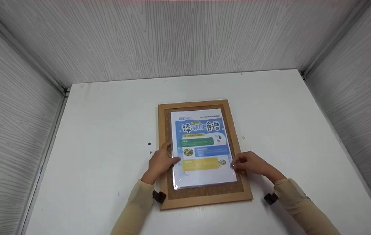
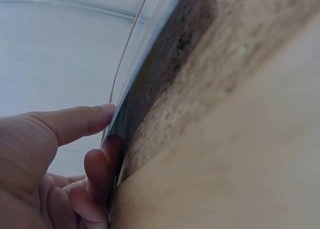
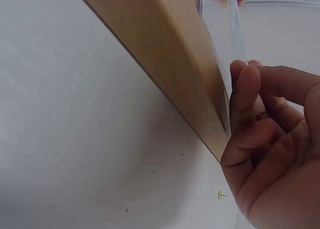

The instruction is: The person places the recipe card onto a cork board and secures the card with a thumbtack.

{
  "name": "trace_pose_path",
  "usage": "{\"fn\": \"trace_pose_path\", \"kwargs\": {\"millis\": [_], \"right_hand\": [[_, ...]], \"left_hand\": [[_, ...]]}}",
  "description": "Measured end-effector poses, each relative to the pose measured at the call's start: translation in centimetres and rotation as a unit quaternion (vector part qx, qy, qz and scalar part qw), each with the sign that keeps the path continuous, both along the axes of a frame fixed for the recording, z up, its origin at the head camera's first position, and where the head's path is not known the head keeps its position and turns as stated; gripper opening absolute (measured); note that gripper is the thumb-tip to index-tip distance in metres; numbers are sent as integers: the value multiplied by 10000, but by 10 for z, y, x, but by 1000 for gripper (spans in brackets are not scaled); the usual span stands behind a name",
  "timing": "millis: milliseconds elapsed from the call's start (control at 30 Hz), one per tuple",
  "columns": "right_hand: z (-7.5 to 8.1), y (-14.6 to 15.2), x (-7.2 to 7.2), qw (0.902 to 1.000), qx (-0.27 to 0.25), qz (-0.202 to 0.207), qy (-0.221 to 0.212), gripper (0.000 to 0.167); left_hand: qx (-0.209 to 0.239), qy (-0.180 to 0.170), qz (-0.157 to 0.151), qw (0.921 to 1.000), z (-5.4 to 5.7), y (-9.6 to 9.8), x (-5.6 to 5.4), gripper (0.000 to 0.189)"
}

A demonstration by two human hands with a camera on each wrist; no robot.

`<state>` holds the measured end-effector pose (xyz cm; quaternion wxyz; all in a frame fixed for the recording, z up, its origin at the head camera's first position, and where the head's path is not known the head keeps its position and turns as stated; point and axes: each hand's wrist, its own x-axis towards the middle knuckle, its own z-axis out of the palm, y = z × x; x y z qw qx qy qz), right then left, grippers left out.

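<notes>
A laminated printed sheet [image 1: 205,178], blue, green and yellow with Chinese lettering, lies over a wood-framed cork board [image 1: 205,201]. My left hand [image 1: 162,162] holds the sheet's left edge. In the left wrist view the thumb of that hand [image 2: 30,159] is on the sheet's face, with curled fingers under its edge, above the cork. At the sheet's lower right edge, my right hand [image 1: 249,163] pinches a tiny clear thumbtack-like piece [image 3: 246,63] between thumb and fingertips, which mostly hide it. Its other fingers curl beside the wooden frame [image 3: 170,54].
A yellow thumbtack [image 1: 243,137] lies on the white table [image 1: 107,114] right of the board. To the left of the board are a blue thumbtack [image 1: 149,143] and a green one [image 1: 150,152]. Grey wood-grain panels [image 1: 185,42] enclose the table at the back and sides.
</notes>
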<state>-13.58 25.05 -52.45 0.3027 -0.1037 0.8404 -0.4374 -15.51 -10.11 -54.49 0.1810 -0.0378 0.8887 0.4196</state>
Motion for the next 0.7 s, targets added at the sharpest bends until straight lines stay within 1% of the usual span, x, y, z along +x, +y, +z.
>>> {"fn": "trace_pose_path", "kwargs": {"millis": [267,500,600,700], "right_hand": [[-1,-3,-1,9995,125,274,2,13],[3,-5,-5,9988,297,372,-83,14],[5,-7,-6,9983,398,392,-153,13],[7,-8,-8,9979,423,479,-131,13]], "left_hand": [[106,-103,38,9999,-1,0,-2,82],[25,-140,23,9999,1,-1,-2,82],[124,-167,11,9998,2,-2,-3,82],[250,-172,-18,9995,3,-3,-3,82]]}}
